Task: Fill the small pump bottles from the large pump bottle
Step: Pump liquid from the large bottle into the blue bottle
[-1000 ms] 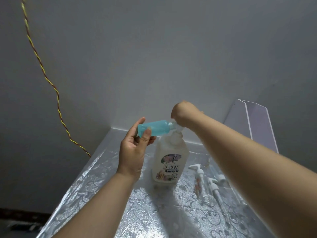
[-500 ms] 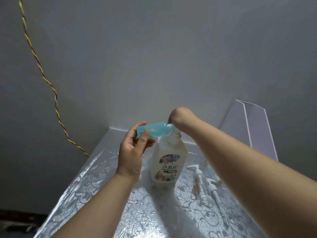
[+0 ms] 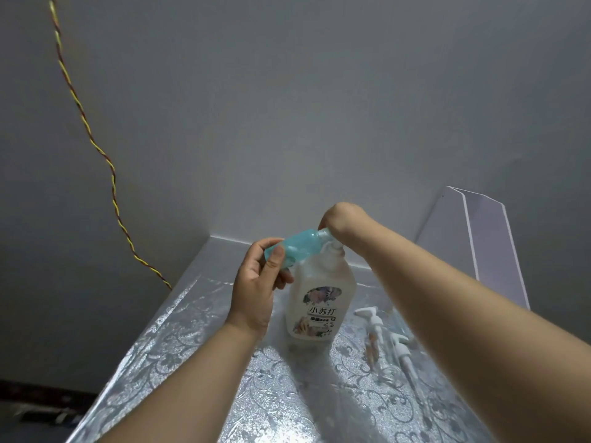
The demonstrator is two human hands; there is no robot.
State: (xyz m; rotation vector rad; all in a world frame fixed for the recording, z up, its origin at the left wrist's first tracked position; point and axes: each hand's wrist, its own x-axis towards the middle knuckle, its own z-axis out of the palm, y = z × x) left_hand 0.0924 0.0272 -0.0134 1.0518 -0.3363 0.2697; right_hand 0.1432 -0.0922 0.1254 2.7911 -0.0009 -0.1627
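1. The left hand (image 3: pixel 259 282) is keeping a tight grip on the small blue bottle (image 3: pixel 299 251). The thumb is lying across the bottle's bottom end and the fingers are curling behind it.
2. The small blue bottle is lying on its side in the air, just left of the top of the large pump bottle (image 3: pixel 319 302). Its neck is pointing at the white pump (image 3: pixel 334 249), right under the other hand.
3. The right hand (image 3: pixel 339 219) is sitting on top of the large pump bottle and bending down over the pump. Its fingers are hiding behind the wrist, so I cannot tell if that grip is open or closed.
4. The large pump bottle is standing up straight on the shiny, flowery surface (image 3: pixel 192 362). It is looking pale and cloudy, and it is wearing a flower label on its front.
5. Just right of the large pump bottle, two white pump tops (image 3: pixel 371 318) are lying on the surface, close together.
6. Further right and a bit behind the large pump bottle, a clear plastic stand (image 3: pixel 479 238) is leaning up near the wall.
7. Far left of the large pump bottle, a twisted yellow and red wire (image 3: pixel 96 148) is hanging down the grey wall.
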